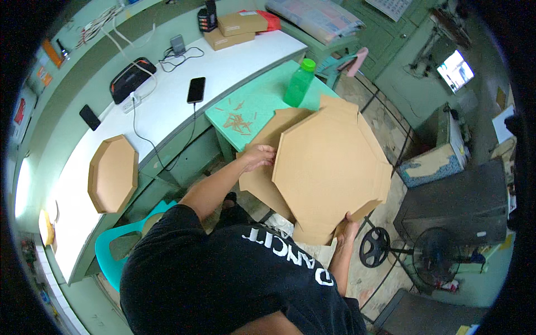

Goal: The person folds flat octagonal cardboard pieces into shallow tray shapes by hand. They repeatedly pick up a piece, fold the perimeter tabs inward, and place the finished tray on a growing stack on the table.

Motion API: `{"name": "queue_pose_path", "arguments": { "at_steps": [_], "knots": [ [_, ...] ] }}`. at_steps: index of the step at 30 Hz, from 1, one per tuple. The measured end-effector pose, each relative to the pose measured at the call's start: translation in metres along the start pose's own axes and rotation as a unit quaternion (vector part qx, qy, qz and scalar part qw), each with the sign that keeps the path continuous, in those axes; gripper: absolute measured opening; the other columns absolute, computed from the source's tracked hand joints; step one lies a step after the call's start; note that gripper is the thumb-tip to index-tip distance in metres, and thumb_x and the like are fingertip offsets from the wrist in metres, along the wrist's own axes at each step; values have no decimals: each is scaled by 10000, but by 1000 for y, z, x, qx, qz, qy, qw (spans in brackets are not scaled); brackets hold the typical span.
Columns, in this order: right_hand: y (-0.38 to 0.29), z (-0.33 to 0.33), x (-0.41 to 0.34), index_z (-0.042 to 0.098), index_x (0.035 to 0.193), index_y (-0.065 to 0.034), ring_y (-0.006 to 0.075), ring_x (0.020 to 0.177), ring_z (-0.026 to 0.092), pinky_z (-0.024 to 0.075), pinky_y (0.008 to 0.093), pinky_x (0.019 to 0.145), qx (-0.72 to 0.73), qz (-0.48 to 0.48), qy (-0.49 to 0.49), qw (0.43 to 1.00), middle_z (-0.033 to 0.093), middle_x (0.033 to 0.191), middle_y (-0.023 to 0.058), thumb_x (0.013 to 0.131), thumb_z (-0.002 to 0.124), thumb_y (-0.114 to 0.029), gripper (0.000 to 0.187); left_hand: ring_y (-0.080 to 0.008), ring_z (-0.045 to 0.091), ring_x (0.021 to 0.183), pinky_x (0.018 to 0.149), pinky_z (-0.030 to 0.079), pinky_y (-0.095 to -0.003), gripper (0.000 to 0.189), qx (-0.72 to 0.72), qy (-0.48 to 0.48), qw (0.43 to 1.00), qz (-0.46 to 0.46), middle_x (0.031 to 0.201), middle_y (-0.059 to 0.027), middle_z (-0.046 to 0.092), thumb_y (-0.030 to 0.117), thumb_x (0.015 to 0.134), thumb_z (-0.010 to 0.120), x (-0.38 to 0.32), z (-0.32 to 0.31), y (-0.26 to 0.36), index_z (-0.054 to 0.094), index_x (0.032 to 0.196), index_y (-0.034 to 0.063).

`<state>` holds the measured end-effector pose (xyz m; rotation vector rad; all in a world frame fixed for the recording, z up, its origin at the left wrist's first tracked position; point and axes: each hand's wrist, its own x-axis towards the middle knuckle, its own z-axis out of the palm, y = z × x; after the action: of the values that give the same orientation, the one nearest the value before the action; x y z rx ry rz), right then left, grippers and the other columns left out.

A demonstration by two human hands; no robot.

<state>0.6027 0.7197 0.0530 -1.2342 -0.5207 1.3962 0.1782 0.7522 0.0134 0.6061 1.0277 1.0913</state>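
Observation:
Before me is a large octagonal cardboard piece (326, 163), its flaps partly folded up along the edges. My left hand (260, 157) grips its left edge, with the fingertips partly hidden behind the board. At the lower right, my right hand (347, 230) holds the edge beside a raised flap (365, 209), thumb on top. Beneath and to the left lies another cardboard sheet (261, 178) with cut, angled edges, mostly covered. The green table (268, 88) supports the far side of the cardboard. Small brown cardboard scraps (238, 122) are scattered on that table.
A green bottle (300, 83) stands behind the cardboard. On the white counter (167, 100) are a folded octagonal tray (113, 173), a phone (196, 90) on a cable, and small boxes (240, 25). A teal chair (109, 251) is at left, a black fan (435, 255) at right.

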Motion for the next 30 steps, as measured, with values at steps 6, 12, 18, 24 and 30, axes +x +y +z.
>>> {"name": "queue_pose_path", "arguments": {
  "at_steps": [6,12,18,24,30],
  "knots": [
    [57,-1,16,493,1182,-20,266,978,571,460,446,919,14,71,10,997,577,1030,84,920,549,-88,277,-157,649,712,636,547,-279,164,145,117,982,-10,878,-65,670,31,877,599,20,-23,19,634,1034,-3],
    [92,33,6,489,1219,-23,302,1029,571,445,482,957,81,140,58,985,592,1095,102,945,533,-148,305,-160,638,671,596,532,-272,157,-14,269,953,140,822,-84,668,70,898,546,59,-113,7,654,989,1],
    [100,-10,30,524,1090,-40,225,825,618,531,364,657,19,206,-29,978,622,928,80,957,515,-181,194,-179,575,659,643,451,-351,211,146,483,845,179,774,-101,669,188,912,563,46,-94,49,691,1018,58],
    [59,-35,-9,595,936,-25,223,766,640,522,374,594,-396,-40,61,915,653,919,114,915,546,-127,115,-257,640,847,781,479,-385,176,517,136,773,341,924,-98,693,172,822,653,-25,-4,25,704,930,44],
    [15,3,-27,645,1088,-119,335,1153,508,346,491,1054,-707,-458,-194,503,587,1172,117,746,689,-153,346,-231,532,1146,1104,257,-504,234,687,-94,548,468,1025,-38,668,293,799,696,-34,52,-24,699,940,107]
  ]
}}
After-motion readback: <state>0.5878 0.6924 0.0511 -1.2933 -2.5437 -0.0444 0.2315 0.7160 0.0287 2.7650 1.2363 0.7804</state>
